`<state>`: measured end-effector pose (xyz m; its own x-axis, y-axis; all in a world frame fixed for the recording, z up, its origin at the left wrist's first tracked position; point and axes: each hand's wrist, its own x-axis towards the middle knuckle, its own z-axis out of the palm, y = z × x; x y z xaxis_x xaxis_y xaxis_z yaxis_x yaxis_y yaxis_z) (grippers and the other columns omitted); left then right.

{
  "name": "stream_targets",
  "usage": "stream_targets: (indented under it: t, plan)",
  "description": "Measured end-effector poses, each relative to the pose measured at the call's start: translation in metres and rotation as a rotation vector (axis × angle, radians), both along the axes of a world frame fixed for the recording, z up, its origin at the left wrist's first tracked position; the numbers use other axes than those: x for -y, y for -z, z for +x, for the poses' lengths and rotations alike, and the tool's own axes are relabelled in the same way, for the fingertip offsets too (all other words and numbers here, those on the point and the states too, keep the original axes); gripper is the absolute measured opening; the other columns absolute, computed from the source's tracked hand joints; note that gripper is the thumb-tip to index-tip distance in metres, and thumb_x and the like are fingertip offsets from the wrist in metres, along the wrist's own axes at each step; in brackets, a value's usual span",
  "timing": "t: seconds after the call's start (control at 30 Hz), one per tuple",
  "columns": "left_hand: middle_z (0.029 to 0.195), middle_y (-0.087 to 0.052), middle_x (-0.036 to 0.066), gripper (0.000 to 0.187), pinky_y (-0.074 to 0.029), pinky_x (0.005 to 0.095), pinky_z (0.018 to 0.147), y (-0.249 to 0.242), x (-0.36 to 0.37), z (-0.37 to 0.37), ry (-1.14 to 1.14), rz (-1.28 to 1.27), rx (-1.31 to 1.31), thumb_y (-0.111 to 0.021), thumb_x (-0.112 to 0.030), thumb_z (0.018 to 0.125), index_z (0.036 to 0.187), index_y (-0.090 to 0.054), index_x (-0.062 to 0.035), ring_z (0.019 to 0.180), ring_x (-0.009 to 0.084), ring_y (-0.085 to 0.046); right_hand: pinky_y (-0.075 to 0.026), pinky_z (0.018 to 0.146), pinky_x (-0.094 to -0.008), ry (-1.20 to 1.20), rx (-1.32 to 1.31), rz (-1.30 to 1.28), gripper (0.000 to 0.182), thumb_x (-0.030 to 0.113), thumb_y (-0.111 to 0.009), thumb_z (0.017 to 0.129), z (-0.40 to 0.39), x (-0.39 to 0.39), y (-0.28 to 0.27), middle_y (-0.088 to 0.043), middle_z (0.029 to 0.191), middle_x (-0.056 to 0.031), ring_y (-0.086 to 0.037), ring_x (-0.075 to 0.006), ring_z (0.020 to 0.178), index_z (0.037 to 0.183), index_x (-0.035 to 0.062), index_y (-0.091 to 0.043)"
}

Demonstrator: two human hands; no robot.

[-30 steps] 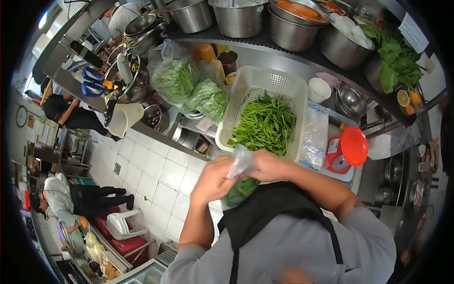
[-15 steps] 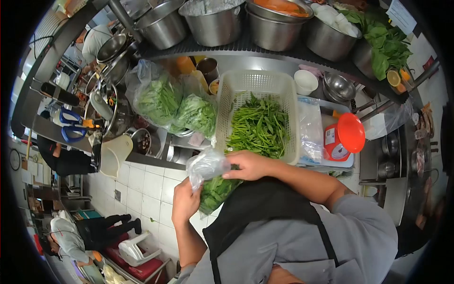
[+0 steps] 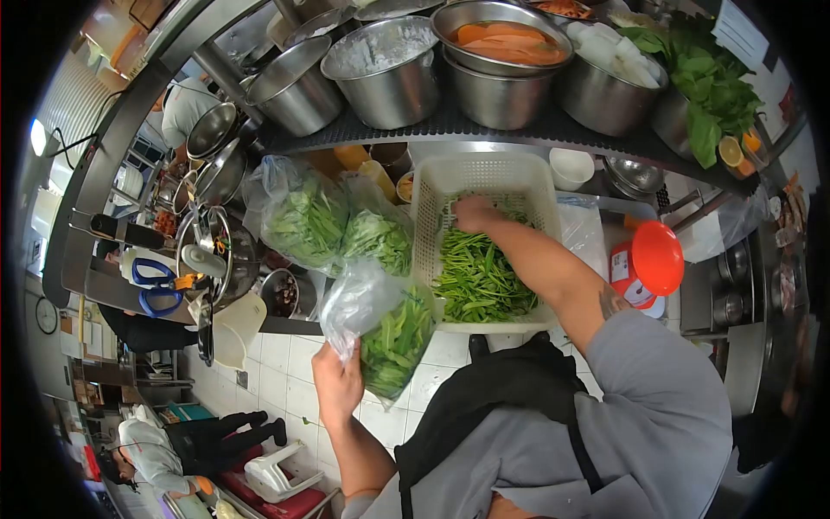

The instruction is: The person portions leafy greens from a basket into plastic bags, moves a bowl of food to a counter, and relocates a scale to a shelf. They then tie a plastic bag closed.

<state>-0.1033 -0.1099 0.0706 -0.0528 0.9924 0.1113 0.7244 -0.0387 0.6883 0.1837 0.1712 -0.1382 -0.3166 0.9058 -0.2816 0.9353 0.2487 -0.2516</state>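
Note:
My left hand [image 3: 337, 382] is closed on the edge of a clear plastic bag [image 3: 393, 346], which hangs over the floor with green leaves inside. Inside the white perforated basket [image 3: 482, 171], my right hand [image 3: 477, 213] is at the far end of a pile of cut green stems and leaves [image 3: 484, 281]. The fingers of that hand are hidden, so what they hold does not show. Two more clear bags of greens, one at the left [image 3: 304, 221] and one beside the basket [image 3: 377, 233], lie on the counter.
A shelf [image 3: 406, 136] with metal pots, one holding orange slices [image 3: 512, 43], runs above the counter. A red scale [image 3: 635, 272] stands right of the basket. Scissors [image 3: 158, 285] and a pale pitcher [image 3: 236, 330] are at the left. A person [image 3: 160, 450] stands at lower left.
My right hand has left the bag and reached into the far part of the basket. My left hand still holds the bag, whose leafy part now shows more fully. The view has shifted.

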Motion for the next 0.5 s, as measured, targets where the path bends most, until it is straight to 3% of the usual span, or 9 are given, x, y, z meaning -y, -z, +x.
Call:
stream_targets:
  t: [0.17, 0.27, 0.37, 0.47, 0.5]
  plan:
    - [0.078, -0.064, 0.024, 0.013, -0.048, 0.0388, 0.063, 0.011, 0.016, -0.005, -0.035, -0.003, 0.042, -0.055, -0.004, 0.091, 0.095, -0.063, 0.0049, 0.07, 0.0407, -0.063, -0.032, 0.111, -0.0468, -0.055, -0.094, 0.112, 0.044, 0.031, -0.053, 0.093, -0.015, -0.011, 0.033, -0.04, 0.147, -0.0142, -0.029, -0.0376, 0.14, 0.13, 0.0063, -0.056]
    - [0.078, -0.064, 0.024, 0.013, -0.048, 0.0387, 0.063, 0.023, 0.029, -0.008, -0.1, 0.041, 0.054, -0.055, -0.003, 0.091, 0.094, -0.063, 0.0051, 0.069, 0.041, -0.062, -0.036, 0.108, -0.0464, -0.373, 0.048, -0.021, 0.045, 0.035, -0.044, 0.098, -0.015, -0.011, 0.038, -0.048, 0.141, -0.0139, -0.04, -0.0367, 0.133, 0.129, 0.0049, -0.058]
    - [0.076, -0.064, 0.023, 0.013, -0.047, 0.0391, 0.063, 0.034, 0.031, -0.005, -0.173, 0.101, 0.101, -0.054, -0.004, 0.091, 0.093, -0.063, 0.0062, 0.066, 0.0382, -0.061, -0.041, 0.103, -0.0452, -0.195, -0.053, -0.221, 0.044, 0.034, -0.039, 0.098, -0.019, 0.003, 0.035, -0.056, 0.132, -0.0155, -0.051, -0.0362, 0.123, 0.123, 0.0044, -0.062]
    - [0.073, -0.063, 0.022, 0.013, -0.046, 0.0392, 0.062, 0.034, 0.022, -0.002, -0.204, 0.145, 0.085, -0.054, -0.003, 0.091, 0.091, -0.063, 0.0065, 0.064, 0.0371, -0.06, -0.041, 0.101, -0.0454, -0.223, 0.044, -0.412, 0.052, 0.042, -0.042, 0.098, -0.025, 0.024, -0.003, -0.061, 0.116, -0.0246, -0.057, -0.0381, 0.112, 0.113, -0.0018, -0.065]
    - [0.073, -0.063, 0.022, 0.013, -0.046, 0.0392, 0.062, 0.033, 0.015, -0.001, -0.186, 0.184, 0.085, -0.054, -0.003, 0.09, 0.09, -0.063, 0.0064, 0.064, 0.0371, -0.06, -0.042, 0.101, -0.0455, -0.156, 0.02, -0.369, 0.051, 0.041, -0.044, 0.097, -0.024, 0.023, -0.01, -0.061, 0.116, -0.0247, -0.057, -0.0383, 0.111, 0.113, -0.002, -0.065]
